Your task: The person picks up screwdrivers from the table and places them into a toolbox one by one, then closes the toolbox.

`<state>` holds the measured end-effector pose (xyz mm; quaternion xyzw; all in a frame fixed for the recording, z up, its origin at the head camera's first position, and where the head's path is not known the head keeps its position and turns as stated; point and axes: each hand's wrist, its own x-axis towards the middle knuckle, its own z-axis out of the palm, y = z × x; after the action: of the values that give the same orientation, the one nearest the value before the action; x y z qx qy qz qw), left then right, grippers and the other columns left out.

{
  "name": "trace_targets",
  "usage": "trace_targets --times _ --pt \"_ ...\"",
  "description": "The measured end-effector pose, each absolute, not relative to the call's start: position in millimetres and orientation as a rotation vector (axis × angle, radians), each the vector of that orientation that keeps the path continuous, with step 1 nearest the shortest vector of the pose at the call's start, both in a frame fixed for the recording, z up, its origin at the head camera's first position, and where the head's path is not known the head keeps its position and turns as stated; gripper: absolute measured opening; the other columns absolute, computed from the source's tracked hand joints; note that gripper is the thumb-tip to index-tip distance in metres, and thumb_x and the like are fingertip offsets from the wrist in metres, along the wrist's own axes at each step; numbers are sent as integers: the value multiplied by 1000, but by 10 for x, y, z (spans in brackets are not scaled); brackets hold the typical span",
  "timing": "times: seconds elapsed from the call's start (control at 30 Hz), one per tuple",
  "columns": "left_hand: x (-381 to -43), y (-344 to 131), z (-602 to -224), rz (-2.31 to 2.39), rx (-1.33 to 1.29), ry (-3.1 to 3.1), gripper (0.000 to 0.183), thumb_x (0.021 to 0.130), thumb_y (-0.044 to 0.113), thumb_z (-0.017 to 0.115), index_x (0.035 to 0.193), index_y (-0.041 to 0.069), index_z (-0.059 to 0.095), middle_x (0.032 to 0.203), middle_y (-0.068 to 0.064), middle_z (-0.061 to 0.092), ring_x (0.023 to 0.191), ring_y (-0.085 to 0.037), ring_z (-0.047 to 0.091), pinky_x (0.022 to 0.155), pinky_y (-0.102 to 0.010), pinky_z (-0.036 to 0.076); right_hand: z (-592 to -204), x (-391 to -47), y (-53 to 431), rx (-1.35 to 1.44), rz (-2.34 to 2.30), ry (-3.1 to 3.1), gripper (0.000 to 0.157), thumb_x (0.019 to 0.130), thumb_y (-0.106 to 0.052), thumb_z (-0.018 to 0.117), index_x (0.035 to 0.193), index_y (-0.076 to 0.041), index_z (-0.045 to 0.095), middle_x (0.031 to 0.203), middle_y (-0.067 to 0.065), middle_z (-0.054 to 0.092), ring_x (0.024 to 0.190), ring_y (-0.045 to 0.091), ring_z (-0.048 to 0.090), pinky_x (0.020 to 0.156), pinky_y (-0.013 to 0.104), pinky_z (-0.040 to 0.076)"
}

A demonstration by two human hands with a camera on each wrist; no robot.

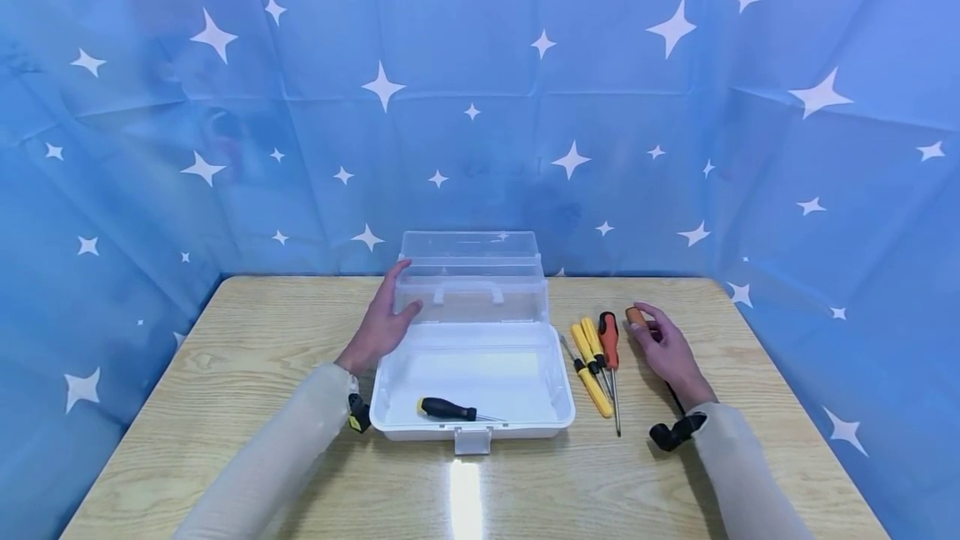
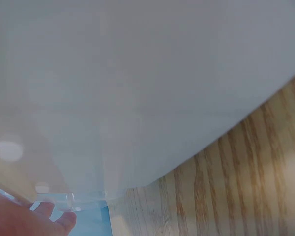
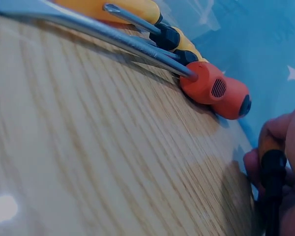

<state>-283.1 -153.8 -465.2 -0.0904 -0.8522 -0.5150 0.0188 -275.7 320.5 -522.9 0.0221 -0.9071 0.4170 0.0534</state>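
A white toolbox [image 1: 468, 433] with its clear lid [image 1: 517, 304] raised stands mid-table. Inside lies a black-handled screwdriver [image 1: 447, 408] with a yellow end. At the lid's left edge is my left hand [image 1: 381, 327], thumb and fingers spread and fairly straight; whether they press on the lid is hard to see. My right hand [image 1: 671, 357] grips a screwdriver with an orange-brown handle [image 1: 636, 317] and black collar [image 3: 274, 164], close to the tabletop. To its left lie a red screwdriver [image 1: 609, 342] and several yellow-handled screwdrivers [image 1: 595, 388].
The wooden table [image 1: 247, 373] ends at a blue curtain [image 1: 480, 148] with white stars, just behind the lid. A clear latch [image 1: 472, 442] hangs at the toolbox front. Cameras sit on both wrists.
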Motion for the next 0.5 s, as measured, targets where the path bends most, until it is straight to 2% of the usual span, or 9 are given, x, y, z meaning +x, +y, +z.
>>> trace_targets --times 0.23,0.5 --pt "-2826 -1533 -4657 -1597 -289 -2639 65 96 19 51 148 31 15 156 3 12 143 -27 11 110 -60 17 -5216 -2751 3211 62 1277 -2763 52 98 -37 43 144 -14 35 114 20 56 96 28 53 76 35 42" --pt "-2855 -1544 -4678 -1582 -297 -2626 65 95 18 53 147 31 17 156 3 13 143 -23 11 112 -55 15 -5198 -2747 3191 74 1305 -2778 50 98 -37 44 144 -17 36 109 15 59 86 21 56 69 27 44"
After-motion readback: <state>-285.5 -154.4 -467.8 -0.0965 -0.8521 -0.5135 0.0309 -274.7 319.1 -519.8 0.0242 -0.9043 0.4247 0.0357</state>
